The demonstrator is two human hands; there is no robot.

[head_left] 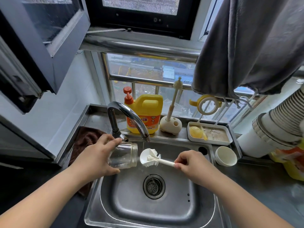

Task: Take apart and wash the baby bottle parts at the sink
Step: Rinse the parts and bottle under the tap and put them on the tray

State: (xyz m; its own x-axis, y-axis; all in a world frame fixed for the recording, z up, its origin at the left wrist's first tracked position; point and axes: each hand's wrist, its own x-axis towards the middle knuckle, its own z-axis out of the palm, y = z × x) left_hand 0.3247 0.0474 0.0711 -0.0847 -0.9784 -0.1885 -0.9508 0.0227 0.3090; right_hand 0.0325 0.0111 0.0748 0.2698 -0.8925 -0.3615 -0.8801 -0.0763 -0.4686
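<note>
My left hand grips a clear glass bottle body on its side over the steel sink, its open mouth pointing right. Just outside that mouth is the head of a white bottle brush, whose handle my right hand pinches. A thin stream of water falls from the curved tap beside the brush head. A yellow bottle collar with handles hangs on a drying rack, and a yellow nipple lies in the tray below it.
A yellow detergent jug and a slim brush in a white holder stand behind the sink. A white cup sits at the right, a brown cloth at the left. A grey towel hangs overhead. Drain strainer sits mid-basin.
</note>
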